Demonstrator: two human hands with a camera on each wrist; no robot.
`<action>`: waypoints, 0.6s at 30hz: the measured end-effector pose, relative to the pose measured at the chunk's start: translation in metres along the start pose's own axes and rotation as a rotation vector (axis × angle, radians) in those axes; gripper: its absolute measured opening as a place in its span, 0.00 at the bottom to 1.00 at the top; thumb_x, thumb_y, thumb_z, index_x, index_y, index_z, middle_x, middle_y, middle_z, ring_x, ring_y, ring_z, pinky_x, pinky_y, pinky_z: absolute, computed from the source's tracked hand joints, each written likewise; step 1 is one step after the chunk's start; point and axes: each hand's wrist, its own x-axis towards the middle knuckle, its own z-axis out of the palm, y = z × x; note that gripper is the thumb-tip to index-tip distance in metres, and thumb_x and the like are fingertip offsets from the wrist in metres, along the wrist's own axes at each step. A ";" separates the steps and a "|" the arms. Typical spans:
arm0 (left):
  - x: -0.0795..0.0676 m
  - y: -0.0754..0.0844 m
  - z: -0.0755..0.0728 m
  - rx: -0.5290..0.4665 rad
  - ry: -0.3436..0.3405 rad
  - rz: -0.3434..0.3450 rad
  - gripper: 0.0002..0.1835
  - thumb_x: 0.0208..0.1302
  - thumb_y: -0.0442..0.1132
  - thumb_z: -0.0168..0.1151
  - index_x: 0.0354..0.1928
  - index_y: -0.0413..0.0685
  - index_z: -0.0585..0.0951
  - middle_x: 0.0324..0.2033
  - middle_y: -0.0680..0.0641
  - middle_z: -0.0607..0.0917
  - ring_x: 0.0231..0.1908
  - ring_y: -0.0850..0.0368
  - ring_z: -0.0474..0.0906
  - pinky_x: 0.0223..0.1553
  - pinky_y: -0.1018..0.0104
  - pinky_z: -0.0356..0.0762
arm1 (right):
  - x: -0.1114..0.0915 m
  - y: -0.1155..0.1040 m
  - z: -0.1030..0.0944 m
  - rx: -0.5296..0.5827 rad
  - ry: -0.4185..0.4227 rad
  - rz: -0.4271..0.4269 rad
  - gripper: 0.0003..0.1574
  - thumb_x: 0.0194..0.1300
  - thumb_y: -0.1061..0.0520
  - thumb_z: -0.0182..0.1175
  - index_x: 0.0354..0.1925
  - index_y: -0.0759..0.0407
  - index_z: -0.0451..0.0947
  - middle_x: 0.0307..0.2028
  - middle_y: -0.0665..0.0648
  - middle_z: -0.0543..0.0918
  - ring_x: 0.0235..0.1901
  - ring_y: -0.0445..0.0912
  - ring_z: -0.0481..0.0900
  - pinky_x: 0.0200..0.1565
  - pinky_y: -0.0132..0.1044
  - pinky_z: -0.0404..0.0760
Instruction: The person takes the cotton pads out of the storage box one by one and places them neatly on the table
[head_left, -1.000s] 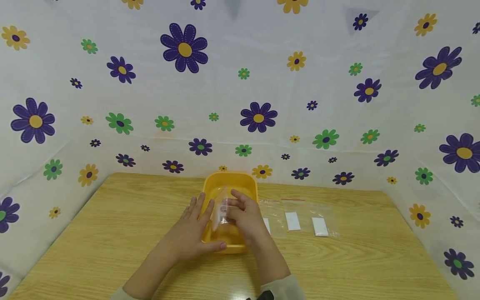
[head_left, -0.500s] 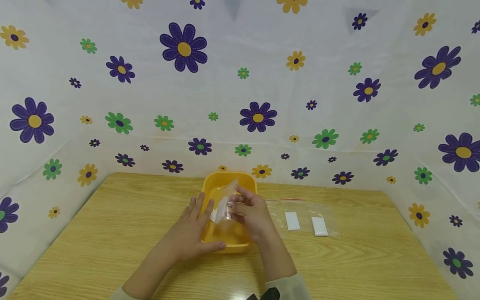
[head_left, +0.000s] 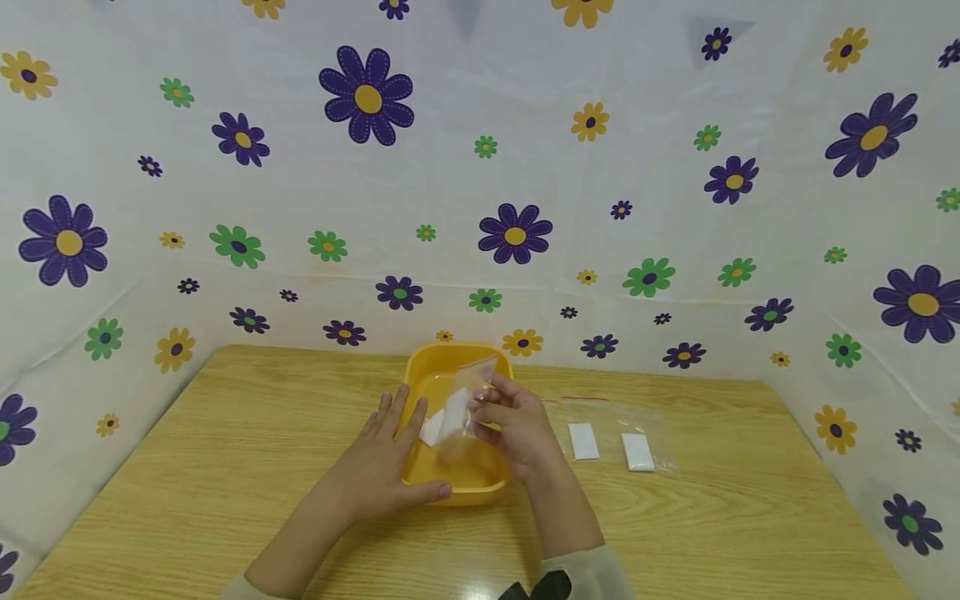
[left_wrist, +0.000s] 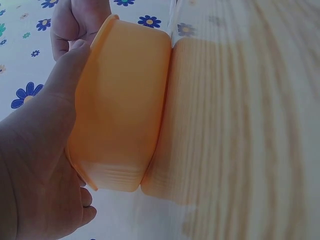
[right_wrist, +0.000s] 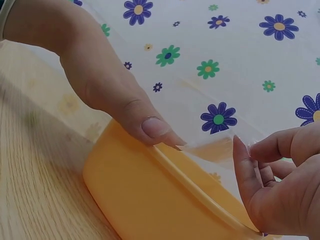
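A yellow plastic basin (head_left: 457,497) stands in front of me. My left hand (head_left: 378,467) rests on its near left corner, fingers spread along the left rim and thumb lying over the front rim, as the left wrist view also shows. With thumb and fingertips, my right hand (head_left: 517,425) pinches a clear zip bag (head_left: 478,371) above the basin. A white rectangular piece (head_left: 455,410) shows through the bag. Lower left of it, a second white piece (head_left: 432,428) shows inside the basin. In the right wrist view, the right hand (right_wrist: 282,182) holds the bag near the rim.
Right of the basin, two flat clear bags lie in a row, each with a white card, one card in the middle (head_left: 583,442) and one farther right (head_left: 637,452). Part of another bag (head_left: 552,417) shows behind my right hand. A flowered cloth (head_left: 420,183) hangs behind the wooden table (head_left: 247,433).
My right hand has moved right and slightly up, drawing the bag with it. The white pieces now show more plainly. The left hand has stayed on the basin.
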 end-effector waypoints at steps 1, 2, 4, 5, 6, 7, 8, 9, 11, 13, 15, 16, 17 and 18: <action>0.000 0.000 0.000 -0.002 0.001 0.002 0.65 0.51 0.82 0.54 0.80 0.49 0.48 0.79 0.39 0.37 0.77 0.35 0.33 0.74 0.40 0.48 | 0.000 0.000 -0.001 -0.004 0.001 0.002 0.39 0.64 0.72 0.60 0.71 0.58 0.66 0.42 0.53 0.78 0.42 0.44 0.81 0.44 0.34 0.86; 0.000 0.000 0.001 -0.002 0.002 0.003 0.65 0.51 0.82 0.54 0.80 0.48 0.48 0.79 0.38 0.37 0.77 0.35 0.33 0.74 0.40 0.48 | 0.000 0.000 -0.002 -0.007 0.002 0.004 0.39 0.64 0.72 0.60 0.71 0.58 0.67 0.42 0.53 0.78 0.42 0.44 0.81 0.44 0.34 0.86; 0.001 -0.001 0.001 0.005 0.004 0.005 0.65 0.51 0.83 0.53 0.80 0.48 0.48 0.79 0.38 0.37 0.77 0.35 0.34 0.74 0.40 0.48 | -0.001 -0.001 -0.004 -0.010 0.002 0.005 0.38 0.64 0.72 0.60 0.71 0.57 0.68 0.42 0.53 0.78 0.42 0.44 0.81 0.43 0.34 0.86; 0.001 -0.001 0.001 0.007 0.004 0.004 0.65 0.51 0.83 0.53 0.80 0.48 0.48 0.79 0.38 0.37 0.77 0.35 0.34 0.74 0.40 0.48 | -0.002 -0.002 -0.005 -0.012 0.001 0.003 0.38 0.64 0.72 0.60 0.70 0.57 0.68 0.42 0.53 0.78 0.41 0.44 0.81 0.43 0.34 0.86; 0.001 -0.001 0.001 0.006 0.006 0.008 0.65 0.51 0.83 0.52 0.80 0.48 0.48 0.79 0.38 0.37 0.77 0.34 0.34 0.74 0.40 0.48 | -0.003 -0.003 -0.005 -0.014 -0.002 0.001 0.38 0.64 0.72 0.60 0.70 0.57 0.68 0.41 0.53 0.78 0.41 0.44 0.81 0.43 0.34 0.86; 0.001 -0.002 0.001 0.008 0.005 0.008 0.65 0.51 0.83 0.52 0.80 0.48 0.48 0.79 0.38 0.37 0.77 0.34 0.34 0.74 0.40 0.48 | -0.003 -0.003 -0.006 -0.012 -0.002 0.000 0.38 0.64 0.73 0.60 0.70 0.57 0.69 0.41 0.53 0.78 0.41 0.44 0.81 0.43 0.33 0.86; 0.000 -0.001 0.001 0.010 0.004 0.008 0.65 0.51 0.84 0.51 0.80 0.48 0.48 0.79 0.38 0.37 0.77 0.34 0.34 0.74 0.40 0.48 | -0.004 -0.004 -0.007 -0.013 -0.002 -0.001 0.37 0.64 0.73 0.60 0.70 0.58 0.69 0.41 0.53 0.78 0.42 0.44 0.82 0.42 0.33 0.86; 0.000 -0.002 0.001 0.008 0.004 0.009 0.65 0.51 0.84 0.51 0.80 0.48 0.48 0.79 0.38 0.37 0.77 0.34 0.34 0.74 0.40 0.48 | -0.004 -0.005 -0.008 -0.013 -0.001 -0.003 0.37 0.63 0.73 0.61 0.69 0.58 0.69 0.41 0.52 0.78 0.42 0.43 0.82 0.42 0.33 0.86; 0.000 -0.001 0.000 0.002 0.003 0.011 0.65 0.51 0.83 0.51 0.80 0.47 0.48 0.79 0.38 0.37 0.77 0.34 0.34 0.74 0.40 0.48 | -0.004 -0.006 -0.009 -0.008 0.002 -0.002 0.38 0.63 0.73 0.61 0.69 0.58 0.69 0.42 0.53 0.78 0.42 0.44 0.82 0.43 0.33 0.86; 0.000 0.000 0.000 0.001 0.001 0.009 0.65 0.51 0.83 0.51 0.80 0.47 0.49 0.79 0.38 0.37 0.77 0.34 0.35 0.74 0.39 0.48 | -0.004 -0.008 -0.011 -0.005 0.016 0.000 0.39 0.62 0.73 0.61 0.70 0.58 0.68 0.42 0.53 0.78 0.43 0.44 0.82 0.43 0.34 0.86; 0.000 0.000 0.000 -0.001 -0.002 0.004 0.64 0.51 0.83 0.52 0.80 0.47 0.49 0.79 0.38 0.37 0.77 0.33 0.35 0.74 0.39 0.49 | -0.004 -0.009 -0.013 -0.001 0.032 0.000 0.39 0.62 0.73 0.61 0.70 0.58 0.68 0.43 0.53 0.79 0.43 0.44 0.82 0.43 0.34 0.86; 0.000 0.001 0.000 -0.002 -0.005 -0.001 0.64 0.51 0.83 0.52 0.80 0.48 0.49 0.79 0.38 0.37 0.77 0.34 0.35 0.74 0.39 0.49 | -0.004 -0.010 -0.014 0.001 0.039 -0.001 0.39 0.63 0.74 0.61 0.70 0.57 0.68 0.43 0.53 0.79 0.43 0.44 0.82 0.43 0.34 0.86; 0.001 0.001 0.000 -0.001 -0.008 -0.005 0.64 0.51 0.83 0.53 0.80 0.48 0.48 0.79 0.39 0.37 0.77 0.34 0.35 0.74 0.39 0.49 | -0.005 -0.011 -0.015 0.001 0.044 -0.004 0.39 0.63 0.74 0.61 0.70 0.57 0.68 0.43 0.53 0.79 0.43 0.44 0.82 0.43 0.34 0.86; 0.001 0.001 -0.001 -0.003 -0.010 -0.008 0.64 0.51 0.82 0.53 0.80 0.49 0.48 0.79 0.39 0.37 0.77 0.34 0.34 0.74 0.39 0.48 | -0.005 -0.011 -0.016 -0.002 0.047 -0.008 0.39 0.63 0.74 0.61 0.70 0.57 0.68 0.42 0.53 0.79 0.43 0.44 0.82 0.43 0.34 0.86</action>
